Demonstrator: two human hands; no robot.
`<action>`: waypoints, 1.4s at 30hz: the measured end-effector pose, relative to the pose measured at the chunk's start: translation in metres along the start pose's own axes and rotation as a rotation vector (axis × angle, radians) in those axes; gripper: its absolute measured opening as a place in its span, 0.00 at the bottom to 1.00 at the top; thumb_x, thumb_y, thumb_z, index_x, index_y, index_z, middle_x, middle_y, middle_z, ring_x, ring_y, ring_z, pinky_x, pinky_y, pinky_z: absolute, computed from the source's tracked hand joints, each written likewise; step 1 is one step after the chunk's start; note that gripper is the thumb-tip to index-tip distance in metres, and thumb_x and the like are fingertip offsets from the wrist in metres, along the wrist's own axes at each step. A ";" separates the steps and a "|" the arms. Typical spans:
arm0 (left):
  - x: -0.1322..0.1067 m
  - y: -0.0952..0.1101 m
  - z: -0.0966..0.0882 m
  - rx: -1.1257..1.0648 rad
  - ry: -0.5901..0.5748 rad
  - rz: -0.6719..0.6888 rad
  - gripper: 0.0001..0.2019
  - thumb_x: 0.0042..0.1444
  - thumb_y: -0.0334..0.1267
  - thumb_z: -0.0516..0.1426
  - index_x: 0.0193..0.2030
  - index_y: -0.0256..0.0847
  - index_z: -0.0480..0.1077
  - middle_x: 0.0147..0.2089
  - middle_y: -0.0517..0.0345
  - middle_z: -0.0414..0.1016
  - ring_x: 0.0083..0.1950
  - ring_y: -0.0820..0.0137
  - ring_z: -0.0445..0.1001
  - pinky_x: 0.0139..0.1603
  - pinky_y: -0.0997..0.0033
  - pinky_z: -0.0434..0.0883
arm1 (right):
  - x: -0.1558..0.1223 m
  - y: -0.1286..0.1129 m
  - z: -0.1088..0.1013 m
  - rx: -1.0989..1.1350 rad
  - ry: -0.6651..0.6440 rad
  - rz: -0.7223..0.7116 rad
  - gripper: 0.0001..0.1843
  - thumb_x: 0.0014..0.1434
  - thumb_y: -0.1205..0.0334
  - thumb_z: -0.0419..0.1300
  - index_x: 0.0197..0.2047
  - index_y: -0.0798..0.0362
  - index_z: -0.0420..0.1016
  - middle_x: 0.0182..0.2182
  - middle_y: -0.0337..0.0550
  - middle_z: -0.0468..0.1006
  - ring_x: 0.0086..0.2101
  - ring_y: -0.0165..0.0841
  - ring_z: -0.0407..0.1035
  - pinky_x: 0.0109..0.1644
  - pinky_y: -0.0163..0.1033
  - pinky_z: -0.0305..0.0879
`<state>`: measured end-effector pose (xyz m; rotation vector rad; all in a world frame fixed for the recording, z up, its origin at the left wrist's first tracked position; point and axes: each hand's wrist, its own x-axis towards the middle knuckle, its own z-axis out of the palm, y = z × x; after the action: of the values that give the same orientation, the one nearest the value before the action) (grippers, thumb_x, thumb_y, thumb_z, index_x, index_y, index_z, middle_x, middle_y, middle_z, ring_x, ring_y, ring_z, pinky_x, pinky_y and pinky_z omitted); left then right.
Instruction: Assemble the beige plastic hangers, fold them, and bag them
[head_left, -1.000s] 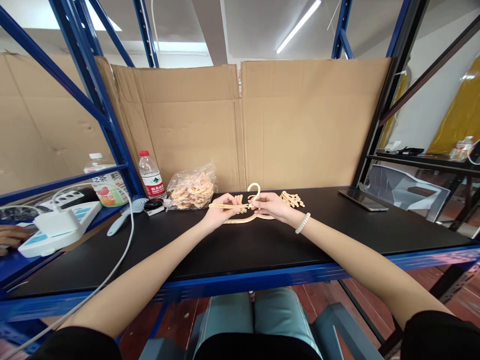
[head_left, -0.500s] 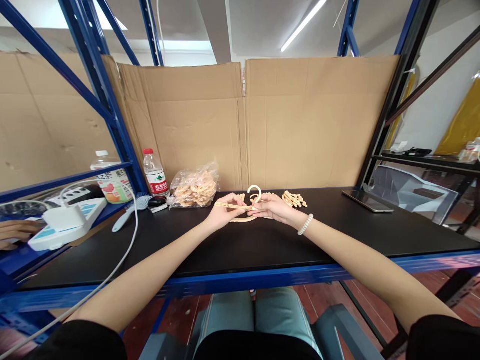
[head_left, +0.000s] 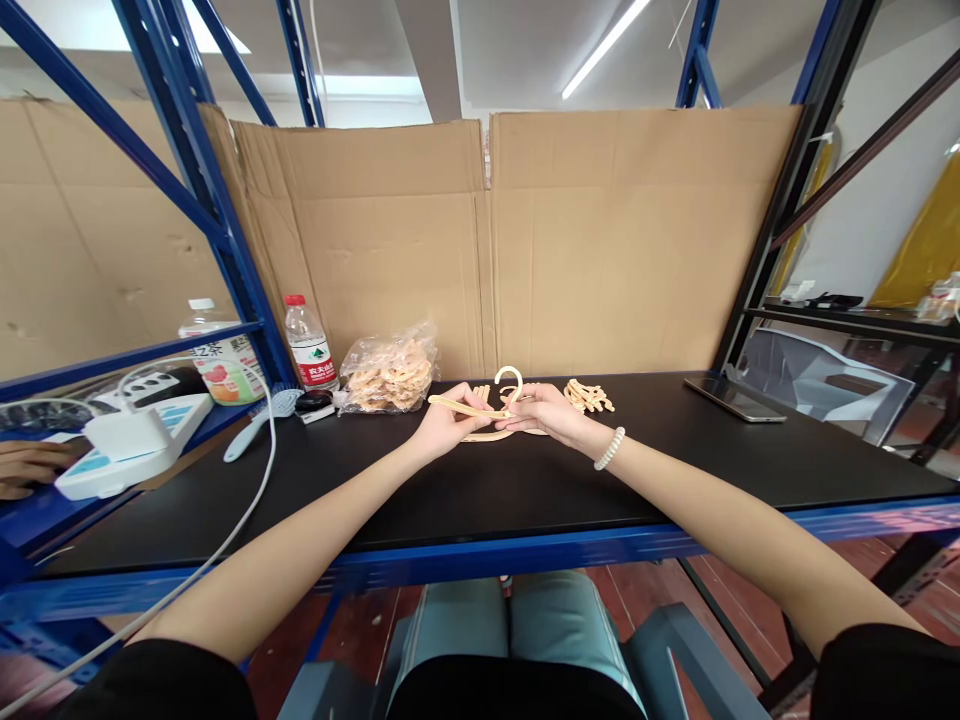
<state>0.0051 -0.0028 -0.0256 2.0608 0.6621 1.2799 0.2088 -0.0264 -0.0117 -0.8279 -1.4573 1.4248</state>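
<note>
Over the black tabletop, my left hand [head_left: 439,432] is closed on a cream-coloured hanger arm [head_left: 456,407] that slopes down toward my right fingertips. My right hand [head_left: 553,415] pinches the base of a curved hanger hook [head_left: 510,373], which stands upright between the hands. The two pieces meet at the fingertips; whether they are joined I cannot tell. Just beneath and behind the hands lie more hanger parts [head_left: 487,437], partly hidden by the fingers. A small pile of cream pieces [head_left: 589,396] rests behind my right hand.
A clear bag of cream pieces [head_left: 391,375], a red-capped water bottle [head_left: 311,350] and a hairbrush [head_left: 259,425] stand or lie at left. A white cable [head_left: 271,450] crosses the left side. A phone [head_left: 733,400] lies at right. Another person's hand [head_left: 30,465] shows at far left.
The hanger arm in my left hand has tilted, its outer end a little higher. Both hands stay in nearly the same place.
</note>
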 end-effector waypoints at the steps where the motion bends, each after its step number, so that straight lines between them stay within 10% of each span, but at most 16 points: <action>1: 0.000 0.000 0.000 -0.007 0.000 0.001 0.15 0.47 0.44 0.67 0.28 0.38 0.67 0.33 0.55 0.74 0.36 0.65 0.75 0.38 0.65 0.71 | 0.000 0.000 0.001 -0.008 0.004 -0.005 0.05 0.56 0.75 0.61 0.30 0.57 0.71 0.29 0.47 0.81 0.34 0.36 0.80 0.45 0.39 0.76; 42: -0.001 0.011 0.007 -0.266 0.140 -0.164 0.18 0.44 0.43 0.69 0.32 0.38 0.65 0.30 0.58 0.77 0.33 0.68 0.77 0.40 0.65 0.73 | 0.004 0.015 0.011 -0.113 0.117 -0.317 0.16 0.45 0.53 0.69 0.29 0.52 0.68 0.30 0.40 0.79 0.33 0.34 0.76 0.34 0.36 0.73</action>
<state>0.0117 -0.0129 -0.0208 1.6805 0.6690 1.3458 0.1950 -0.0248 -0.0250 -0.6995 -1.5127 1.0496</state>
